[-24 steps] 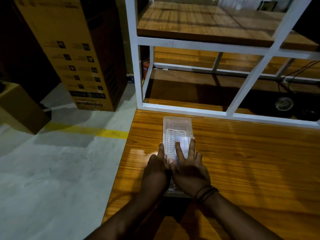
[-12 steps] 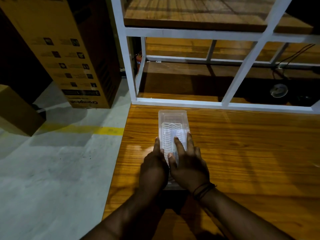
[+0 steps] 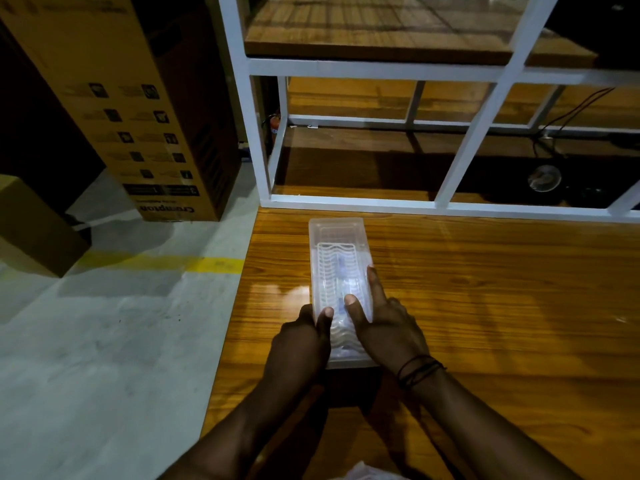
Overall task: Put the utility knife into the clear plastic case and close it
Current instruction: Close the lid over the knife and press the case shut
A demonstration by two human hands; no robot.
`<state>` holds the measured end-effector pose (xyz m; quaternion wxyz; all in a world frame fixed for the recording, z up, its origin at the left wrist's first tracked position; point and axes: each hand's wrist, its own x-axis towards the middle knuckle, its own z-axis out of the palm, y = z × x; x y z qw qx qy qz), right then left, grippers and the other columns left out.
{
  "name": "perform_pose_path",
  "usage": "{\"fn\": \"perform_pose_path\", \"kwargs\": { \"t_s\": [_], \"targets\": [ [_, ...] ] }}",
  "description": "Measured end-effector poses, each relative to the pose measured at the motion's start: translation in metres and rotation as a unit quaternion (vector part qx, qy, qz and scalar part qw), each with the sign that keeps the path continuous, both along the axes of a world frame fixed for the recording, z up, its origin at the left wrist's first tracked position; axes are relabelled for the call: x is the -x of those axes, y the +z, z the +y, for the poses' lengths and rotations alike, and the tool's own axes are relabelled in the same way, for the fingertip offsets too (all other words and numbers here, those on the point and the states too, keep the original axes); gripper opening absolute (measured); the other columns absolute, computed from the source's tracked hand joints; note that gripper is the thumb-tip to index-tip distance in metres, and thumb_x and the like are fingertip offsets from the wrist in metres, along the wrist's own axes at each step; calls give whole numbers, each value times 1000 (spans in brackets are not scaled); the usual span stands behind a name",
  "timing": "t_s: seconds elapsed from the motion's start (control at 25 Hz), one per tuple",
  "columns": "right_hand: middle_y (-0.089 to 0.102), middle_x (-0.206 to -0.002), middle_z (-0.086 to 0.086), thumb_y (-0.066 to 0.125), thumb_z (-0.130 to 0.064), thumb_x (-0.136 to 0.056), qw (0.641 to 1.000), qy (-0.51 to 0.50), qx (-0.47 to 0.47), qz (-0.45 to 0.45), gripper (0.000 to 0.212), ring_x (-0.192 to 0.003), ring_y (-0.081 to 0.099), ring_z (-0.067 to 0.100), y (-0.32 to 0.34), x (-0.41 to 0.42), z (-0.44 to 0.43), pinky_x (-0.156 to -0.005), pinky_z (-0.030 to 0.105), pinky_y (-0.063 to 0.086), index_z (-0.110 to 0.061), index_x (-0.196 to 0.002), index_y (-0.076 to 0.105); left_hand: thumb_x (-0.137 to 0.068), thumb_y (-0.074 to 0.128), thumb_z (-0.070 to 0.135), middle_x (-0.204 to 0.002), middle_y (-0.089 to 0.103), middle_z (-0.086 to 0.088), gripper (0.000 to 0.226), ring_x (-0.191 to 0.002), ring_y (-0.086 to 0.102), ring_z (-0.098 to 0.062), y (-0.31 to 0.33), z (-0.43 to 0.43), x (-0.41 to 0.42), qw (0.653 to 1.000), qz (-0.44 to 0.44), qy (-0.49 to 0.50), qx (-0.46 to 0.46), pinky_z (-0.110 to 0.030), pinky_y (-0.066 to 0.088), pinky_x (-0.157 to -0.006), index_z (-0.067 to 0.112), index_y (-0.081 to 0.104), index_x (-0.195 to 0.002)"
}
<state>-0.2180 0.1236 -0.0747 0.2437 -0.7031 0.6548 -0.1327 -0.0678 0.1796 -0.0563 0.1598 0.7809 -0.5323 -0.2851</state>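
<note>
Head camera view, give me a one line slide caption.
Both hands, left hand and right hand, press on the clear plastic case lying on the wooden table.

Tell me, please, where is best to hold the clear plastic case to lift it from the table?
Probably by its two long side walls near the middle, coming from above. The clear plastic case lies flat and is long and narrow, so one hand spans it. Both hands, left hand and right hand, already flank its near end.

Clear wavy-ribbed case (image 3: 337, 258), orange-brown table (image 3: 485, 306)
</note>
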Motion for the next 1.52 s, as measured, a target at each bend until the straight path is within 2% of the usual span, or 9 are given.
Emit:
{"fn": "perform_pose_path", "kwargs": {
  "t_s": [0.2, 0.32, 0.44, 0.72, 0.96, 1.04, 1.12, 1.28, 1.52],
  "targets": [
    [39, -157, 13, 34, -79, -89, 997, -42, -44, -56, 92, -135, 50, 36, 0, 0, 9, -105, 46, 46, -28, -161, 8, -104, 35, 60, -103, 73, -5, 57, -84, 70, -21, 6, 1, 1, 996, 87, 32, -12, -26, 45, -63, 16, 52, -136],
    [46, -148, 14, 31, -77, -91, 996, -40, -53, -58, 83, -129, 54, 37, -1, 4, 11, -102, 45, 47, -26, -156, 21, -98, 54, 61, -83, 65, 10, 42, -54, 70, -13, 8, 7, -2, 961, 255, 99, -37, -18, 50, -46, 26, 53, -122],
    [48, -147, 14, 31, -73, -94, 997, -37, -52, -54, 79, -127, 55, 38, 0, 4, 10, -101, 47, 48, -25, -156, 20, -94, 72, 43, -85, 75, 0, 38, -58, 77, -21, 5, 12, -6, 904, 391, 165, -49, -29, 60, -51, 18, 62, -121],
    [47, -149, 16, 42, -56, -100, 995, -40, 10, -88, 70, -126, 57, 36, -7, -3, 20, -93, 41, 49, -15, -155, 27, -97, 71, 14, -91, 79, -6, 38, -69, 78, -14, 8, 11, -11, 896, 425, 131, -7, -26, 58, -54, 15, 66, -134],
    [68, -121, 20, 38, -56, -101, 998, -42, 40, -21, 60, -102, 68, 39, -10, -4, 24, -72, 38, 50, -13, -143, 30, -99, 69, 28, -94, 72, 5, 62, -67, 70, -1, 12, 13, -11, 968, 250, 25, 9, -9, 49, -52, 26, 43, -155],
    [63, -132, 23, 36, -55, -102, 997, -34, 49, 51, 68, -104, 69, 40, -3, -6, 26, -73, 39, 50, -8, -150, 28, -97, 70, 30, -124, 69, -7, 90, -94, 71, -16, 15, 5, -16, 983, 184, -21, -13, -18, 56, -71, 30, 10, -165],
    [45, -152, 28, 37, -49, -103, 984, 6, 119, 132, 73, -121, 61, 43, 1, -7, 29, -88, 44, 53, -1, -158, 26, -95, 72, 37, -165, 30, -15, 106, -132, 57, -32, 22, -11, -23, 991, 64, -97, -62, -35, 55, -97, 31, -8, -164],
    [-7, -173, 8, 24, -52, -102, 975, 141, 84, 151, 75, -158, -11, 33, 9, -2, 4, -125, 52, 8, -15, -163, 2, -81, 77, 58, -167, -34, 5, 124, -158, -12, -41, 38, -48, -33, 962, -103, -197, -157, -58, 16, -125, 37, -16, -161],
    [-11, -172, 4, 23, -62, -101, 974, 173, 56, 136, 81, -157, -18, 26, 6, -12, -52, -127, 46, -5, -16, -163, 0, -61, 79, 78, -159, -46, -3, 156, -146, -40, -46, 47, -91, -41, 900, -260, -275, -214, -66, -16, -120, 27, -33, -155]
  ]
}}
